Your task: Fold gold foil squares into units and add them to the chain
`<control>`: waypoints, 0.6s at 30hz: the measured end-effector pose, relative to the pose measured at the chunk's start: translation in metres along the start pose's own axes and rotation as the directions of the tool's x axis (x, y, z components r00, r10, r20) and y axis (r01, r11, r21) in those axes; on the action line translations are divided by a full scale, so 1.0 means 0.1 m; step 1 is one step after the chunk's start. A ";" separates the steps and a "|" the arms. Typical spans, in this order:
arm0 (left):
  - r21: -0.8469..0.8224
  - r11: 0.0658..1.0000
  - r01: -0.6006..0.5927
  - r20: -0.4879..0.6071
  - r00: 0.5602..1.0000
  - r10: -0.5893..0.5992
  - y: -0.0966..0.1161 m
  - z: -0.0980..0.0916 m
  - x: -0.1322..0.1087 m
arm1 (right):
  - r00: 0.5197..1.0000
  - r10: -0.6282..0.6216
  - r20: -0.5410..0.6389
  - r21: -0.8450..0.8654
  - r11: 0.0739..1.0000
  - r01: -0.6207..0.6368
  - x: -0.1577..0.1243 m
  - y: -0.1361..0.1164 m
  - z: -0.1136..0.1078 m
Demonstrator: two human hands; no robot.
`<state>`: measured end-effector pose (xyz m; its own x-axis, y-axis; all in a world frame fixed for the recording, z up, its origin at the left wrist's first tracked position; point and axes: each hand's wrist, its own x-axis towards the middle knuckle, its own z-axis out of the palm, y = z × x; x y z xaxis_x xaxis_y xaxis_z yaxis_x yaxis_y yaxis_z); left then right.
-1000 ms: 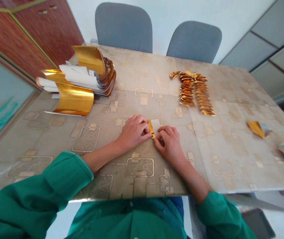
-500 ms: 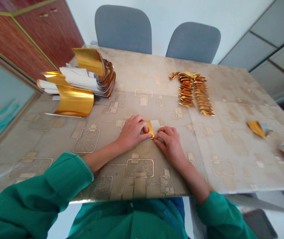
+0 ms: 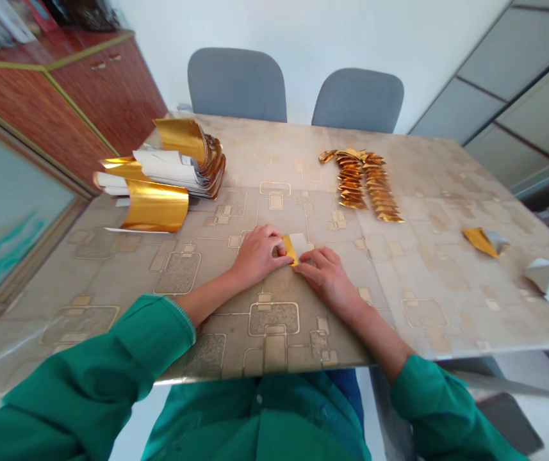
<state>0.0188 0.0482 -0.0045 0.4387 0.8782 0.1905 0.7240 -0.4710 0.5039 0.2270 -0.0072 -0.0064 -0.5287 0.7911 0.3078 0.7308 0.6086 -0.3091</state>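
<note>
A small piece of gold foil paper (image 3: 289, 250), folded over with its white side showing at the right, lies on the table in front of me. My left hand (image 3: 259, 251) grips its left part, the thumb along the near edge and the fingers curled. At the paper's lower right corner, my right hand (image 3: 328, 276) has its thumb and index fingertips closed together on the edge. The fingertips partly cover the paper. Two rows of folded gold paper pieces (image 3: 382, 187) stand farther back on the right.
A tall stack of curled gold and white sheets (image 3: 159, 205) sits at the left back of the patterned table (image 3: 423, 256). To the right lie a loose gold piece (image 3: 480, 242) and a creased white paper (image 3: 546, 278). Two grey chairs (image 3: 238, 86) stand beyond the table.
The camera view has tilted up a little and shifted. Both hands stay at the folded paper, with the right fingers slightly flatter against its near corner.
</note>
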 end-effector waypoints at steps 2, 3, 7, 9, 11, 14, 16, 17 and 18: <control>-0.002 1.000 -0.004 -0.004 1.000 0.004 0.00 0.00 0.00 | 0.999 -0.033 0.002 0.016 0.999 0.033 -0.02 0.03 -0.01; -0.006 1.000 -0.009 -0.005 1.000 0.009 -0.01 -0.01 0.01 | 0.999 -0.043 0.000 0.030 0.999 0.043 -0.03 0.04 -0.02; -0.030 0.999 -0.019 -0.001 1.000 0.019 -0.06 -0.04 0.03 | 0.999 -0.051 -0.015 0.064 0.997 0.052 -0.05 0.08 -0.03; -0.034 0.999 -0.021 0.002 1.000 0.021 -0.09 -0.06 0.03 | 0.998 -0.055 -0.027 0.066 0.996 0.056 -0.05 0.09 -0.03; -0.016 0.999 -0.035 -0.013 0.999 0.035 -0.09 -0.08 0.01 | 0.997 -0.065 -0.042 0.070 0.995 0.068 -0.05 0.09 -0.02; 0.084 0.992 -0.095 -0.093 0.990 0.103 -0.03 -0.10 -0.08 | 0.997 -0.065 -0.052 0.074 0.995 0.068 -0.04 0.08 -0.01; 0.216 0.961 -0.173 -0.139 0.969 0.206 0.05 -0.11 -0.17 | 0.997 -0.056 -0.051 0.074 0.995 0.060 -0.04 0.08 -0.01; 0.291 0.929 -0.230 -0.131 0.952 0.277 0.09 -0.11 -0.23 | 0.997 -0.053 -0.053 0.075 0.996 0.057 -0.05 0.07 -0.01; 0.357 0.889 -0.288 -0.103 0.934 0.343 0.13 -0.11 -0.28 | 0.997 -0.052 -0.056 0.078 0.995 0.056 -0.05 0.07 -0.01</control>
<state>0.0097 0.0182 0.0057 0.6036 0.6667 0.4373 0.7073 -0.7009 0.0923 0.2352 -0.0065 -0.0089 -0.5406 0.7539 0.3734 0.6643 0.6549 -0.3605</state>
